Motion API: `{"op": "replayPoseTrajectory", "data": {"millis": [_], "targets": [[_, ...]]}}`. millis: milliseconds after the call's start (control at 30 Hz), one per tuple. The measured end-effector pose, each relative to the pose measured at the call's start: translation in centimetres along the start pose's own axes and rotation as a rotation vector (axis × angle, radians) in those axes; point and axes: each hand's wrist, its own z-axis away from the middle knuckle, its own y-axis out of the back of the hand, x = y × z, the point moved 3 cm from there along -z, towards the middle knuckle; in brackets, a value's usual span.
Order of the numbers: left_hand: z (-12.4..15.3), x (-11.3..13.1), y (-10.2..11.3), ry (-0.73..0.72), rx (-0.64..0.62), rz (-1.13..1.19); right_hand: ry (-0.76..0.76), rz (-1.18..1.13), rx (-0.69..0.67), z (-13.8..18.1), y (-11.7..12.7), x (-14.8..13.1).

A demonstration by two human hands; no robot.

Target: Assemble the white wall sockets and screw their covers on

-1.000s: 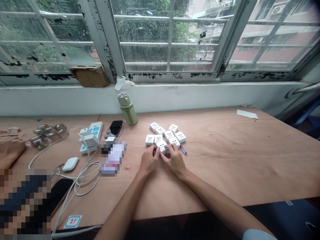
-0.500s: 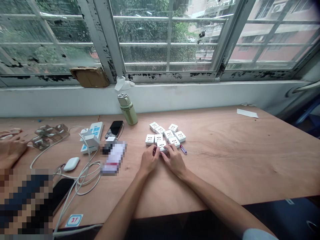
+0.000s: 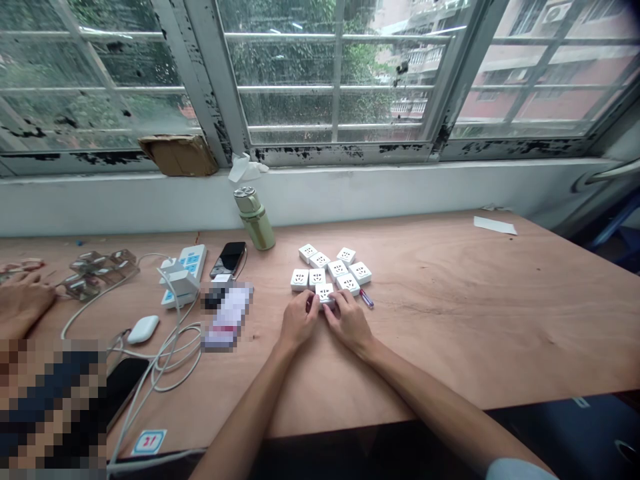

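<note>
Socket modules (image 3: 300, 279): white plastic, smooth, slightly glossy; tabletop (image 3: 475, 320): plywood, matt, grained; window frame (image 3: 320, 155): metal, paint flaking, rough.

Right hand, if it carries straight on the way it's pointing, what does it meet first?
The right hand would meet the white square socket module at the front of the group first; it looks already in contact, though depth is hard to judge from this view.
</note>
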Motion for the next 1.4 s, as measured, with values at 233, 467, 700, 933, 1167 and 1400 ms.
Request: {"op": "replayPoseTrajectory", "data": {"millis": [233, 467, 700, 933, 1167, 1400], "targets": [[0.0, 0.0, 0.0, -0.014, -0.013, 0.003, -0.014, 0.020, -0.013, 0.2, 0.0, 0.0], [0.1, 0.0, 0.0, -0.001, -0.007, -0.007, 0.000, 0.117, -0.017, 0.2, 0.3, -0.2], [0.1, 0.0, 0.0, -0.007, 0.002, 0.006, -0.008, 0.131, -0.026, 0.2, 0.5, -0.3], [0.1, -0.1, -0.1, -0.017, -0.016, 0.004, 0.017, 0.153, -0.020, 0.2, 0.6, -0.4], [0.1, -0.3, -0.1, -0.005, -0.017, 0.001, 0.020, 0.150, -0.018, 0.2, 0.8, -0.6], [0.0, -0.3, -0.2, 0.003, -0.015, 0.006, 0.044, 0.167, 0.013, 0.2, 1.0, -0.7]]}}
